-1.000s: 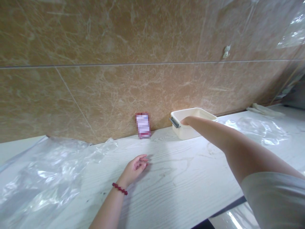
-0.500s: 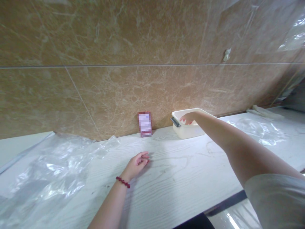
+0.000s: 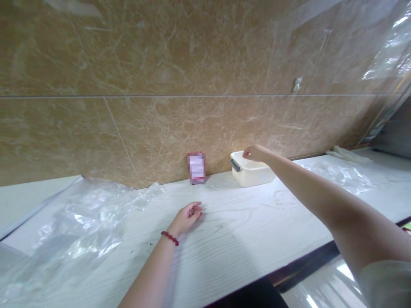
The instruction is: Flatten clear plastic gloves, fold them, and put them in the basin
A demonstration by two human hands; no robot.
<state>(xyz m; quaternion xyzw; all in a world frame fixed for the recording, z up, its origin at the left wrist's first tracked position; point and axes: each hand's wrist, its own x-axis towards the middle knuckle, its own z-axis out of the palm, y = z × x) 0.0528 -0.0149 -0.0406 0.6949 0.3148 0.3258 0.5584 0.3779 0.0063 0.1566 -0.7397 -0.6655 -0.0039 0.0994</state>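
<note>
My left hand (image 3: 189,216), with a dark red bead bracelet (image 3: 170,238) at the wrist, rests on the white table. Its fingers are loosely curved and apart, and nothing is in them. At the back of the table stands a cream plastic box (image 3: 257,176) with a grey side latch (image 3: 235,165). Over its open top is my right hand (image 3: 255,152), fingertips pointing down and drawn together. Whatever they may pinch is too small to make out. The forearm hides the box's right part, and its contents do not show.
A small red-edged card or pack (image 3: 197,168), blurred out, leans upright against the brown tiled wall (image 3: 160,132). Clear plastic sheeting (image 3: 86,218) covers the table's left side. More clear plastic (image 3: 340,176) and a pale cloth-like strip (image 3: 348,155) lie at right.
My right hand has risen from inside the box to above its rim, with its fingers now closer together. The left hand stays in place. The view has shifted slightly.
</note>
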